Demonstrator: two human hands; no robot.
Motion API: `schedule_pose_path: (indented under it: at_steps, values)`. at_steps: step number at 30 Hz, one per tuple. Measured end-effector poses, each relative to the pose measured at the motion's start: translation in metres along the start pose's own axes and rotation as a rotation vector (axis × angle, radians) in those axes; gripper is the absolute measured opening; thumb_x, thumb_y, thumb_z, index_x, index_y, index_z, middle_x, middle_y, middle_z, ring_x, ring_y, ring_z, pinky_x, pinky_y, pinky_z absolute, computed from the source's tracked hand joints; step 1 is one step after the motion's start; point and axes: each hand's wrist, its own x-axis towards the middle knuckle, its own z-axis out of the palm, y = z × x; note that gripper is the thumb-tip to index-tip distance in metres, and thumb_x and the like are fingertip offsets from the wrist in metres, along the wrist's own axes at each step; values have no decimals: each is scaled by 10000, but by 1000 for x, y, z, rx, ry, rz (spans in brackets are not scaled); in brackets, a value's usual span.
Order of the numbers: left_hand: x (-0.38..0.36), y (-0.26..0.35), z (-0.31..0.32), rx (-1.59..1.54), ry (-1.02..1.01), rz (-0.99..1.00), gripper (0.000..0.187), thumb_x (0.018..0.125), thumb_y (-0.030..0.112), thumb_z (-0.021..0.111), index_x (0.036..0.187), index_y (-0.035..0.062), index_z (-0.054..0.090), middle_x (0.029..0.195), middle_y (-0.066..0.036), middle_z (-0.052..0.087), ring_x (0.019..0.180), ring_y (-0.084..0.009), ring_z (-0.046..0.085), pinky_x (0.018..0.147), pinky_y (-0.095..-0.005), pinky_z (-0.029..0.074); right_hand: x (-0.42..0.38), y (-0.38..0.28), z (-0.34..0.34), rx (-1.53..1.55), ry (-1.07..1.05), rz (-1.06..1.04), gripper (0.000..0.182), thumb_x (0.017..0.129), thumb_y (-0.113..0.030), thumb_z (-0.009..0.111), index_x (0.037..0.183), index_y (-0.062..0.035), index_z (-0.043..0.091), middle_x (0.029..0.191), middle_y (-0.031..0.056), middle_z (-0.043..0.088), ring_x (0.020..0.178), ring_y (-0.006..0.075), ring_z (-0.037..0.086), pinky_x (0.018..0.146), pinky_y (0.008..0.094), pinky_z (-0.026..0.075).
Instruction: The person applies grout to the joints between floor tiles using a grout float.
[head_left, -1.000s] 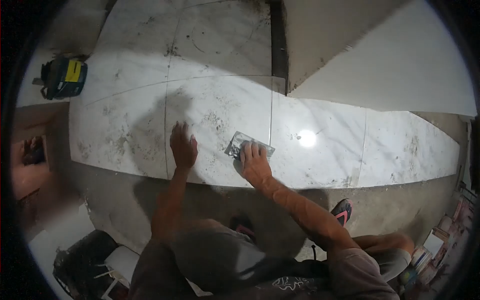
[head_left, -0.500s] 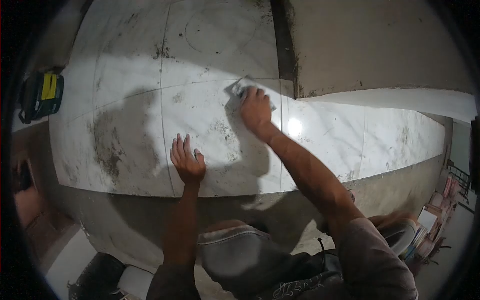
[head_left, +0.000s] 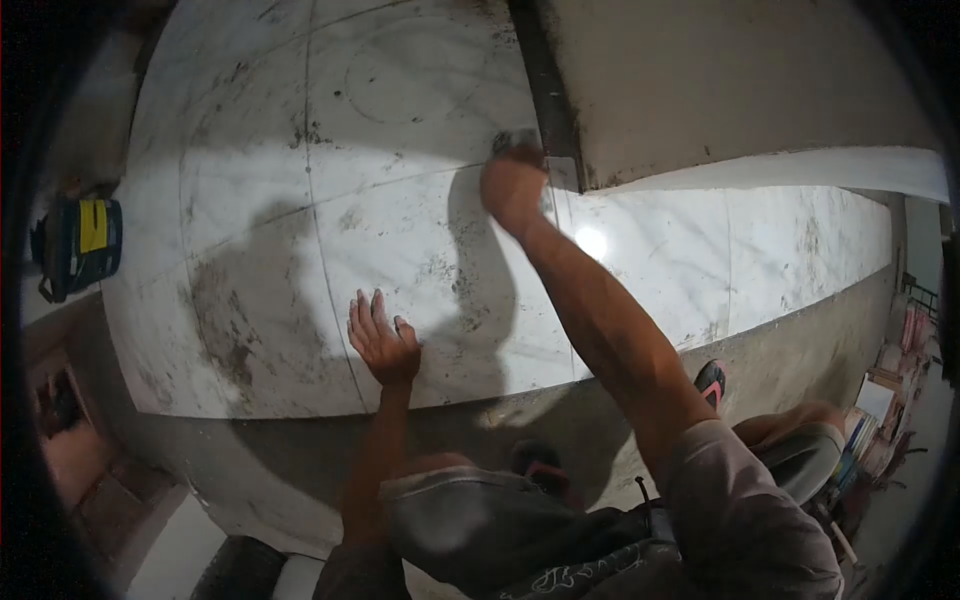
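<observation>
White tiled surface (head_left: 250, 165), scuffed and speckled with dark smudges, spreads across most of what I can see, its joints showing as thin dark lines. Off its left edge sits a dark green case (head_left: 85, 268) with a yellow label (head_left: 93, 225). Below the surface's lower left corner I make out reddish-brown ground (head_left: 85, 430) and, further along, something black (head_left: 238, 570) that I can't identify. A broad shadow falls over the surface's left part. Right of that, near the surface's front edge, is the person's left hand (head_left: 383, 345), fingers loosely spread and thumb held apart; whether the palm presses on the tile, I can't tell. Further right, towards the surface's back part, the right hand (head_left: 515, 190) is curled over a flat tool (head_left: 522, 136), which is mostly hidden beneath it; the fingertips are out of my sight. Just beside it, a dark strip (head_left: 553, 100) runs up along the surface, with a bright glare below. In front of the surface's front edge are 2 dark shoes (head_left: 711, 380) with pinkish-red trim. A beige panel (head_left: 730, 90) stands over the surface's right portion, and past its right end lies a jumbled pile (head_left: 880, 400).
</observation>
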Motion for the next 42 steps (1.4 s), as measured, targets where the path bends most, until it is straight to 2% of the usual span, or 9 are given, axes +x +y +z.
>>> schedule_pose_path:
  at_steps: [5,12,16,21,24,28,34,38,42]
  values:
    - [2,3,1,-1,10,6,553,850,99,550,1393,45,457,1467,-188,415,1375,-365,361,1129,-523,234,-14,17,16,-115,99,-30,299,868,-191,574,1084,-14,683,1222,212,567,1106,362,538,878,525,433]
    - [2,4,-2,3,15,34,551,863,110,547,1400,38,448,1467,-197,411,1366,-381,362,1124,-523,235,-62,31,60,-217,374,-95,326,922,-187,505,1133,27,632,1193,213,538,1089,363,506,848,508,427]
    - [1,2,1,8,5,47,552,863,112,547,1400,36,447,1469,-203,408,1362,-389,365,1121,-521,239,-32,44,38,-91,198,-61,282,925,-157,501,1092,29,631,1177,235,539,1078,353,514,855,487,422]
    - [1,6,0,15,8,28,551,858,98,547,1398,41,451,1467,-204,409,1361,-392,365,1117,-524,242,-48,20,53,-99,389,145,266,856,-159,566,1037,24,634,1087,209,576,992,341,552,786,434,482]
    - [-3,2,-1,13,4,40,553,857,94,549,1399,45,449,1465,-202,412,1361,-391,366,1117,-527,242,-40,42,41,-124,236,26,262,848,-159,579,1019,33,632,1088,229,560,997,349,542,765,421,488]
    - [5,3,0,3,34,44,557,857,97,552,1401,48,443,1468,-201,408,1365,-389,359,1120,-530,236,-44,23,48,-146,425,81,230,815,-145,609,971,21,643,1018,215,598,983,348,565,761,420,493]
    - [-1,5,1,-10,-16,9,549,862,107,546,1399,46,452,1470,-202,403,1378,-388,337,1128,-529,221,-33,37,35,-95,195,52,302,831,-160,601,1035,60,629,1083,231,556,995,353,538,785,450,484]
    - [2,3,0,-22,9,35,545,863,111,548,1396,46,454,1475,-198,395,1381,-388,332,1131,-528,217,-39,38,50,-187,290,56,281,851,-176,582,1035,23,657,1072,209,600,1021,357,555,752,438,476]
    - [3,3,2,-21,11,28,543,864,114,548,1395,48,455,1480,-196,389,1379,-388,335,1134,-526,214,-36,53,13,63,42,-4,283,874,-171,554,1029,42,658,1118,245,561,1033,376,536,750,464,490]
